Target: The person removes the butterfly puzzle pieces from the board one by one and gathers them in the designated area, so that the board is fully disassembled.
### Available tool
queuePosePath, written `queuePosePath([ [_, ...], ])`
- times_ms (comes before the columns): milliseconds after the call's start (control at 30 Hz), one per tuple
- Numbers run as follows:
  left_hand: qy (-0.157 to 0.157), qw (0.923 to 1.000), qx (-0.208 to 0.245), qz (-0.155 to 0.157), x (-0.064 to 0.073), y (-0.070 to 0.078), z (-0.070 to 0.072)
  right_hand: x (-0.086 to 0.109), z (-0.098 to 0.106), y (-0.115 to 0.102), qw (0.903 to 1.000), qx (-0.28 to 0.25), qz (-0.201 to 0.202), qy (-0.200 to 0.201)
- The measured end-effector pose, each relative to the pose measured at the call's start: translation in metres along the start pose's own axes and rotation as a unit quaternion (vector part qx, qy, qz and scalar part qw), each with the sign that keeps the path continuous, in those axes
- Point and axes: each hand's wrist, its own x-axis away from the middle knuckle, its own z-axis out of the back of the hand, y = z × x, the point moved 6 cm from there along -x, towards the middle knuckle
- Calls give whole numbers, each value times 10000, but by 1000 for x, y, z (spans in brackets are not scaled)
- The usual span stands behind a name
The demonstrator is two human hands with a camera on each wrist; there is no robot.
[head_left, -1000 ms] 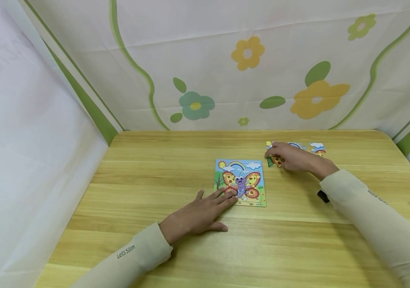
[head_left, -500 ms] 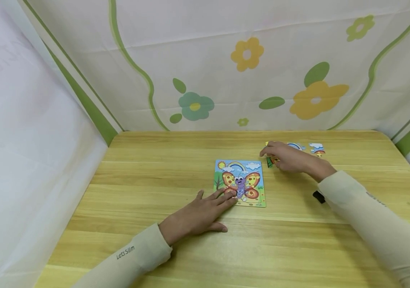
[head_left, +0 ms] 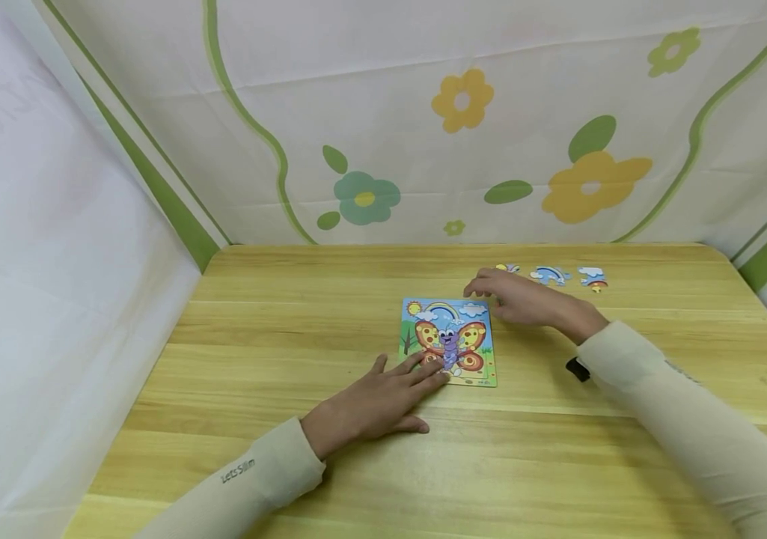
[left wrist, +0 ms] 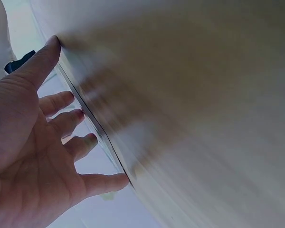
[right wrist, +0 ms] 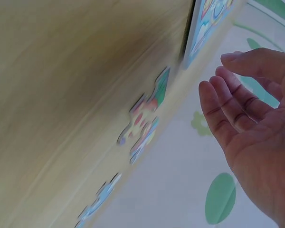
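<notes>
One wooden table (head_left: 255, 322), one butterfly puzzle (head_left: 449, 337)

Table spreads beneath both hands. Left hand (head_left: 376, 397): flat, fingers spread, fingertips resting on the puzzle's near-left corner. Right hand (head_left: 521, 298): raised, empty, fingers loosely bent, thumb apart; fingertips just beside the puzzle's far-right corner. Green-tipped piece (right wrist: 141, 116) lies near the right hand. Beyond that hand: rainbow piece (head_left: 550, 275), then cloud piece (head_left: 592, 278) farther right. Smallest showing: yellow-and-pink piece (head_left: 508, 268), partly hidden by the right hand.

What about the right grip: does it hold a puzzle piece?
No, the right wrist view shows the right grip with nothing between thumb and fingers.
</notes>
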Motion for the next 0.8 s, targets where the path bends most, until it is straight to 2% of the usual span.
queuePosePath([
  [567, -69, 10000, 12, -7, -5, 3, 1, -20, -27, -32, 9982, -263, 260, -474],
  [800, -72, 9999, 117, 32, -5, 2, 1, -23, -33, -40, 9973, -206, 371, -596],
])
